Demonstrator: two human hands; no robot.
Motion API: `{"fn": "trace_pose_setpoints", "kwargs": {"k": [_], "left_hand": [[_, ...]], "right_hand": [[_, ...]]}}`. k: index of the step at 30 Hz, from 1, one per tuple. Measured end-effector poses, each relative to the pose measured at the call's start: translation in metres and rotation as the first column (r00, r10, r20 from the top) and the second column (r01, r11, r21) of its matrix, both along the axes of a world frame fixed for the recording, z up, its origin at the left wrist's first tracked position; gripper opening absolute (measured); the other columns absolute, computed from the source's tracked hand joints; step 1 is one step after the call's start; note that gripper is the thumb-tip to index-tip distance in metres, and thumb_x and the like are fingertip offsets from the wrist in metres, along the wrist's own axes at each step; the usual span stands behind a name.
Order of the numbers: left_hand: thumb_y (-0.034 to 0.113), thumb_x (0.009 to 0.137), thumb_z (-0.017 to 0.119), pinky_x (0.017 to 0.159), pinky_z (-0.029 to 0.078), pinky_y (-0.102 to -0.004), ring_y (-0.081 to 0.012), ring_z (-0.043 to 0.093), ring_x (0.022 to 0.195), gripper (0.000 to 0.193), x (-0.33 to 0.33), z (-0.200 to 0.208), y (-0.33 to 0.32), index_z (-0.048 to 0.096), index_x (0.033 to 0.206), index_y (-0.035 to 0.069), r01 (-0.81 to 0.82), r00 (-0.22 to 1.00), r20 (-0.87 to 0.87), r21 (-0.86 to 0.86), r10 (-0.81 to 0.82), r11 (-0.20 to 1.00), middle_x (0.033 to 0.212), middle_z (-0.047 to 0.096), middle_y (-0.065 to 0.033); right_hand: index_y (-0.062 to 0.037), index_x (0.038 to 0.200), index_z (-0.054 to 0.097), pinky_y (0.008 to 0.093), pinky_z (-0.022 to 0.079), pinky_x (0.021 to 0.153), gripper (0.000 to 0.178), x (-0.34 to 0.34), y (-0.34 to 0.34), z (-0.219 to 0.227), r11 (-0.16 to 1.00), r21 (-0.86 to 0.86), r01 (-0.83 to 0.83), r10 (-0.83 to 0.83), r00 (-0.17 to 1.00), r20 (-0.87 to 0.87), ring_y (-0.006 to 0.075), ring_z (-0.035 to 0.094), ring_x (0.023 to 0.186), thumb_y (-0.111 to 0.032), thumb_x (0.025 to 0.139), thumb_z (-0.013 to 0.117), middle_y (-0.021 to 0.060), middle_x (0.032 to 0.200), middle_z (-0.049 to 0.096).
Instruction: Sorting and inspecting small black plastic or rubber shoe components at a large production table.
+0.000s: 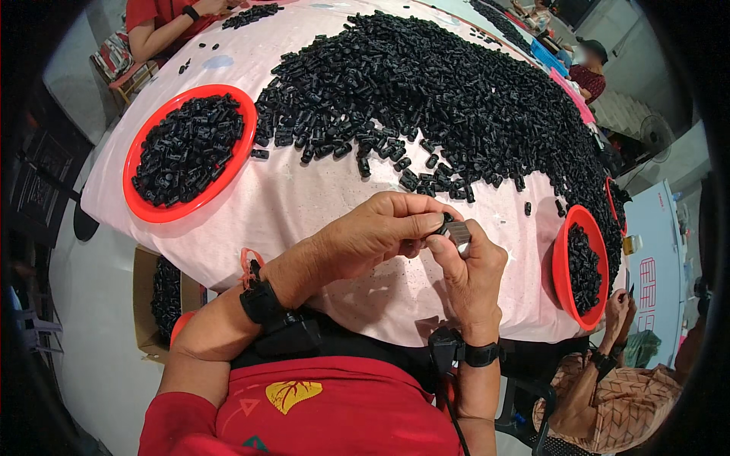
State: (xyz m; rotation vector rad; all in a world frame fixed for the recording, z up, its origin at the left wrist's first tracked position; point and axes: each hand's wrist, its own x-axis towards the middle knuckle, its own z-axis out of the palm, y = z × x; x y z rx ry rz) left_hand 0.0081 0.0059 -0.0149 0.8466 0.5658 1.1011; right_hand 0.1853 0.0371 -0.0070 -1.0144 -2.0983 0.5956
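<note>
Both my hands meet above the near edge of the table. My left hand (pixel 380 228) is closed in a pinch on a small black plastic piece (pixel 445 220), mostly covered by the fingers. Between thumb and forefinger, my right hand (pixel 475 273) grips a small grey block (pixel 458 232) with a ribbed dark side and a shiny face. The black piece touches the block, or nearly so. Beyond my hands, a wide heap of black plastic pieces (pixel 426 83) covers much of the table, with loose ones scattered along its near edge.
A red basin (pixel 131 194) of black pieces stands at the left; another red basin (pixel 561 273) is at the right. Below the table's left edge sits a cardboard box (pixel 144 311) holding more. A pink cloth (pixel 319 285) covers the table. Other people work around it.
</note>
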Motion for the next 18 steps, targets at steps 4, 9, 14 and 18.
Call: {"fn": "trace_pose_setpoints", "kwargs": {"k": [4, 9, 14, 18], "left_hand": [[0.025, 0.094, 0.057, 0.063, 0.039, -0.0156, -0.0001, 0.048, 0.070, 0.031, -0.0009, -0.0005, -0.0005, 0.059, 0.117, 0.004, -0.006, 1.000, 0.002, 0.012, 0.006, 1.000, 0.089, 0.060, 0.0057], [0.025, 0.094, 0.058, 0.062, 0.038, -0.0157, -0.0003, 0.047, 0.068, 0.031, -0.0013, -0.0022, 0.0004, 0.060, 0.116, 0.004, 0.005, 1.000, 0.001, 0.019, -0.005, 1.000, 0.087, 0.059, 0.0061], [0.026, 0.094, 0.057, 0.064, 0.038, -0.0167, -0.0003, 0.046, 0.070, 0.031, 0.0002, -0.0007, -0.0001, 0.060, 0.116, 0.004, -0.009, 1.000, 0.002, 0.000, 0.009, 1.000, 0.086, 0.060, 0.0065], [0.026, 0.094, 0.057, 0.065, 0.038, -0.0173, -0.0003, 0.047, 0.071, 0.031, -0.0004, 0.0000, -0.0007, 0.060, 0.116, 0.005, -0.022, 0.999, -0.024, 0.004, 0.022, 1.000, 0.087, 0.060, 0.0063]], "right_hand": [[-0.0027, 0.083, 0.064, 0.0280, 0.046, 0.047, 0.035, -0.0016, -0.0008, 0.0015, 1.000, -0.021, -0.001, 0.001, 1.000, 0.000, 0.0175, 0.063, 0.052, -0.036, 0.079, 0.073, 0.0088, 0.060, 0.062], [-0.0030, 0.083, 0.064, 0.0279, 0.047, 0.048, 0.034, -0.0030, -0.0008, -0.0011, 1.000, -0.025, -0.001, 0.001, 1.000, -0.008, 0.0178, 0.063, 0.053, -0.036, 0.079, 0.074, 0.0088, 0.061, 0.063], [-0.0029, 0.087, 0.066, 0.0281, 0.047, 0.048, 0.034, -0.0017, -0.0011, -0.0015, 1.000, 0.009, 0.002, -0.002, 1.000, -0.024, 0.0176, 0.063, 0.053, -0.036, 0.080, 0.073, 0.0092, 0.062, 0.063], [-0.0026, 0.087, 0.065, 0.0286, 0.046, 0.048, 0.033, -0.0024, -0.0006, -0.0006, 1.000, 0.000, -0.004, 0.004, 1.000, 0.000, 0.0188, 0.063, 0.053, -0.034, 0.080, 0.073, 0.0097, 0.062, 0.063]]}}
